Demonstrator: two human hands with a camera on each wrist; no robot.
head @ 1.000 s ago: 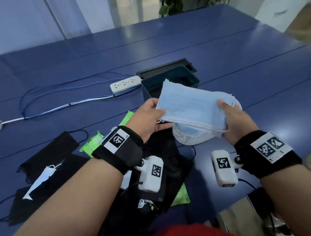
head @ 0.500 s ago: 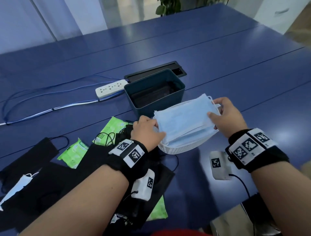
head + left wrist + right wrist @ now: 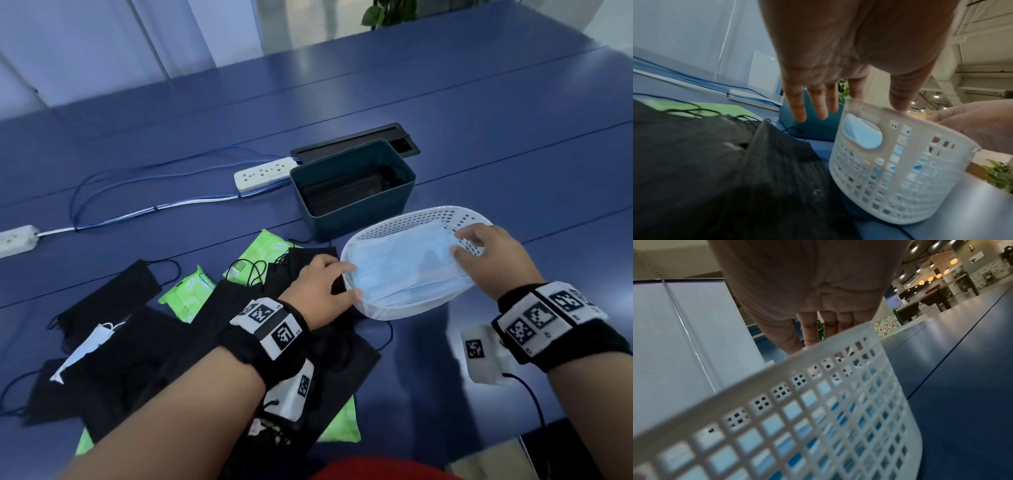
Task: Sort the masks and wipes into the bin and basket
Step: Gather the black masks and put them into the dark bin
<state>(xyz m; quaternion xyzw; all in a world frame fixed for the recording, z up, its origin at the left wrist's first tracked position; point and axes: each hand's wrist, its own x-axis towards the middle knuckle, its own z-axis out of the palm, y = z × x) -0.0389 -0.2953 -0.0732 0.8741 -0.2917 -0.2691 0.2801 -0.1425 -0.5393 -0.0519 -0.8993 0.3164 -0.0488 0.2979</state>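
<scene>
A stack of light blue masks (image 3: 407, 270) lies in the white perforated basket (image 3: 394, 313), near the right front of the blue table. My right hand (image 3: 455, 243) pinches the stack's right end between thumb and forefinger. At the basket's left rim my left hand (image 3: 346, 279) is spread, its thumb touching the rim and holding nothing; its straight fingers (image 3: 818, 105) show in the left wrist view beside the basket (image 3: 900, 178). The teal bin (image 3: 359, 219) stands just behind, with dark items inside. Black masks (image 3: 137, 359) and green wipe packs (image 3: 191, 291) lie at left.
One folded blue mask (image 3: 85, 349) lies on the black masks at far left. A white power strip (image 3: 263, 173) with blue cables and a black cable hatch (image 3: 356, 142) sit behind the bin. The table's front edge runs near my right forearm.
The blue mask stack has come down from above the basket into it. My left hand has let go of its end and drawn back to the rim.
</scene>
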